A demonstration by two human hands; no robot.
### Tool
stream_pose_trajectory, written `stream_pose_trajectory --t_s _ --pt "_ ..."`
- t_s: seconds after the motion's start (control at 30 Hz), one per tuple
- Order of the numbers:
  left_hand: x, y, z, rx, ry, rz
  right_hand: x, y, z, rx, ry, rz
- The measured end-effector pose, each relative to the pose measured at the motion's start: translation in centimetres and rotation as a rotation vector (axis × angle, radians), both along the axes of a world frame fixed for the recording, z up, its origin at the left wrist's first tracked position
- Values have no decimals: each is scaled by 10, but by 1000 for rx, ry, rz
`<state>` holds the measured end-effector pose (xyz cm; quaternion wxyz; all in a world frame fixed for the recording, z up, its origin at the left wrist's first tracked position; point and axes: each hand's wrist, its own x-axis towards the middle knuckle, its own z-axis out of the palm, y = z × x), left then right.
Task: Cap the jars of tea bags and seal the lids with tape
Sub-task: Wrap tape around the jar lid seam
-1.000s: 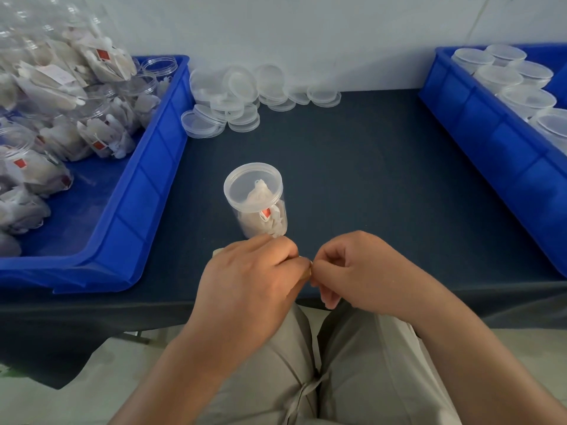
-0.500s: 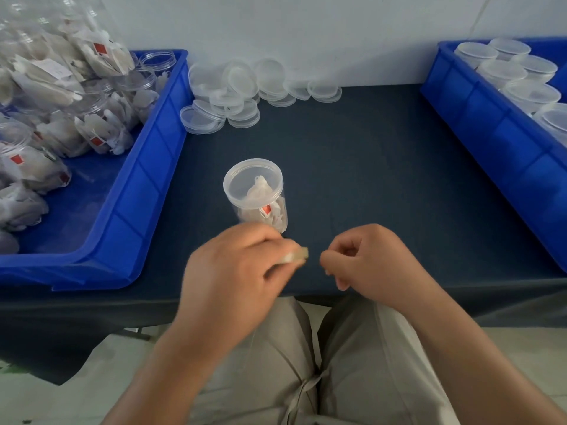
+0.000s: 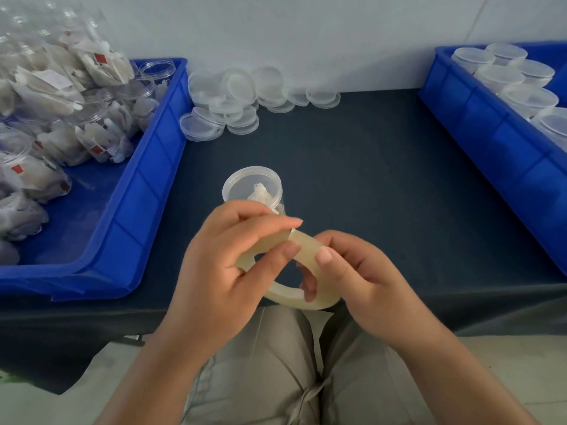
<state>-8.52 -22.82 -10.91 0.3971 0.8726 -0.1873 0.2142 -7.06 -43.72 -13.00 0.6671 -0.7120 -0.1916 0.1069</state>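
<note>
A clear jar of tea bags [image 3: 252,188] stands capped with a see-through lid in the middle of the dark table. Just in front of it I hold a roll of yellowish clear tape [image 3: 306,250] over the table's near edge. My left hand [image 3: 227,268] pinches the roll's upper left part between thumb and fingers. My right hand [image 3: 352,271] grips the right side, thumb on the outer face and fingers through the hole. The jar's lower part is hidden behind my left hand.
A blue bin [image 3: 144,191] on the left holds several uncapped jars of tea bags. Loose clear lids [image 3: 233,105] lie piled at the back by the wall. A second blue bin [image 3: 491,136] on the right holds several capped jars.
The tape roll was hidden inside my closed hands; now it is turned up into view. Both hands rose slightly toward the jar and now hold the roll between them.
</note>
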Motion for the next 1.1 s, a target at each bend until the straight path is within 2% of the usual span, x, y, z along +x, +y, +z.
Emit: stream_pose_trajectory --t_s 0.1,0.17,0.27,0.33,0.4,0.63,0.93,1.1 --pt "1 -2 -2 178 -193 110 -6 5 3 -60 -52 -138" --pt "-1 -5 -2 190 -240 120 -9 5 4 -155 -126 -257" --pt "-7 -11 -1 -53 -78 85 -13 4 7 -263 -226 -367" --pt "-9 -13 3 -238 79 63 -15 2 8 -292 -238 -362" --pt "-8 -13 4 -319 168 63 -17 1 10 -314 -246 -342" --pt "-5 -12 3 -100 5 95 -22 4 12 -273 -178 -357" --pt "-2 -12 -1 -208 114 84 -27 8 9 -287 -136 -380" --pt "-5 -15 -6 -119 -6 180 -27 14 9 -284 -110 -424"
